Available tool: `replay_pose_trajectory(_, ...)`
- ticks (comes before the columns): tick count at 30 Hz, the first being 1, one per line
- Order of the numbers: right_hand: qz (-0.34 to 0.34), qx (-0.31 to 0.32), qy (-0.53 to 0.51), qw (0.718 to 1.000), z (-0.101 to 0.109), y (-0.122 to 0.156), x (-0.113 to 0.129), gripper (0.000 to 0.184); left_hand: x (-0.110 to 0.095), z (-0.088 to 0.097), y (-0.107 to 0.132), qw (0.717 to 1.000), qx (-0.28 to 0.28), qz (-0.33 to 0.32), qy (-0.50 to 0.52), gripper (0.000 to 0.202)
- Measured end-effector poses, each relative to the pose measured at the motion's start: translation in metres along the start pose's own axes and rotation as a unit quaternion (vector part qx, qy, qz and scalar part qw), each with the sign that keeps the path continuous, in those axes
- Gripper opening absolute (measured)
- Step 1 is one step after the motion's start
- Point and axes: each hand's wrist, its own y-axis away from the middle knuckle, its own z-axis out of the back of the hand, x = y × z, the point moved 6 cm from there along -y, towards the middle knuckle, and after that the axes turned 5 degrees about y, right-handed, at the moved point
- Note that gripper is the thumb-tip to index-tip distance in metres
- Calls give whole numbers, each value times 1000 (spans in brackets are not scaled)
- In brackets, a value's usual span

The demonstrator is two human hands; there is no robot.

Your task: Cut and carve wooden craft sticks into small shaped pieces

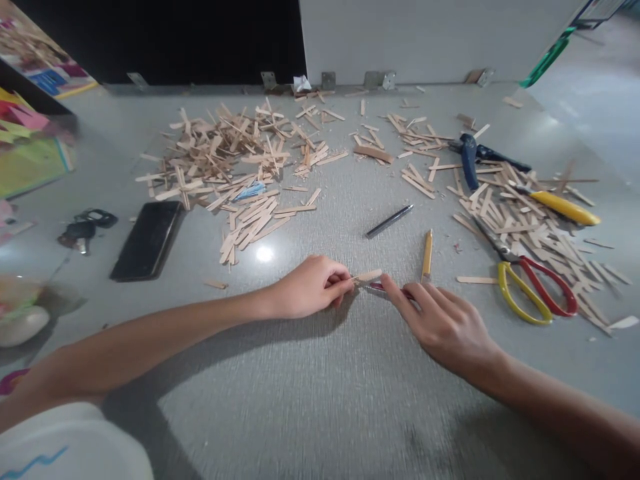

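My left hand (307, 287) pinches a short piece of wooden craft stick (369, 275) just above the grey table (320, 393). My right hand (440, 320) is closed on a thin red-handled tool (379, 286) whose tip meets the stick piece; most of the tool is hidden under the fingers. A yellow pencil-like tool (427, 255) lies just beyond my right hand. A dark pen (389, 221) lies further back at the centre.
Heaps of wooden sticks lie at the back left (225, 167) and to the right (530, 220). Red-and-yellow scissors (530, 283), a yellow-handled tool (565, 208) and a blue tool (469, 160) lie to the right. On the left are a black phone (149, 239) and keys (83, 230).
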Motion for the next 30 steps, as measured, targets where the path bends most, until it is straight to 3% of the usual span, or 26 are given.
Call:
replay_pose_trajectory(4,-5,23,2,1000,2,-3,1,50,-2,1,0,1000,-5,-22,-13,37)
replay_pose_trajectory(8,31,22,80,996,12,-12,5,39,-5,1,-1,997,-8,-60,-55,38)
replay_pose_trajectory(11,51,40,123,990,19,-19,11,41,-5,-3,-1,992,-4,-95,-79,34)
replay_pose_trajectory(15,48,62,161,984,25,-28,23,47,-3,-7,0,987,-41,-120,-99,37)
replay_pose_trajectory(18,19,71,127,989,23,-32,28,48,-2,-9,4,982,-78,-130,-109,41)
replay_pose_trajectory(21,-90,99,51,990,10,-30,8,50,-3,-20,12,985,-54,-129,-99,38)
replay_pose_trajectory(23,-161,106,46,980,3,-24,-13,57,-2,-33,18,990,-1,-113,-86,30)
replay_pose_trajectory(26,-152,114,56,980,-1,-15,-31,47,-4,-29,23,990,-56,-93,-88,32)
replay_pose_trajectory(30,-120,106,104,982,3,-7,-33,43,-9,-18,19,994,-70,-78,-39,33)
